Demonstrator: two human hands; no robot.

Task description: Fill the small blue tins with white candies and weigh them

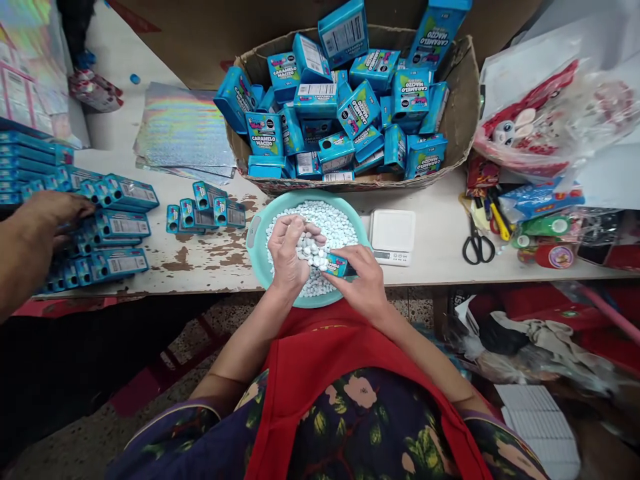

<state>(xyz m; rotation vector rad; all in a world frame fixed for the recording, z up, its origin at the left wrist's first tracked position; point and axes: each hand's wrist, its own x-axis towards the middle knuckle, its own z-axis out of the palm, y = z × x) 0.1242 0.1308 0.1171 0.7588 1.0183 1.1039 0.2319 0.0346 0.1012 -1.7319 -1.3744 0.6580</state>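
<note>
A mint-green plastic basin (pixel 256 257) full of small white candies (pixel 340 223) stands at the table's front edge. Over it, my left hand (pixel 290 257) is cupped around a handful of the candies. My right hand (pixel 364 277) grips a small blue candy box (pixel 336 265) between thumb and fingers. The box lies tilted, its end up against the candies in my left palm. Its opening is hidden, so I cannot tell how full it is.
A carton (pixel 465 113) heaped with blue boxes stands behind the basin. Right of it are a small white scale (pixel 393 233) and black scissors (pixel 479 243). At left, a co-worker's hand (pixel 55 213) touches rows of blue boxes (pixel 123 227). Holographic sheets (pixel 183 130) lie behind.
</note>
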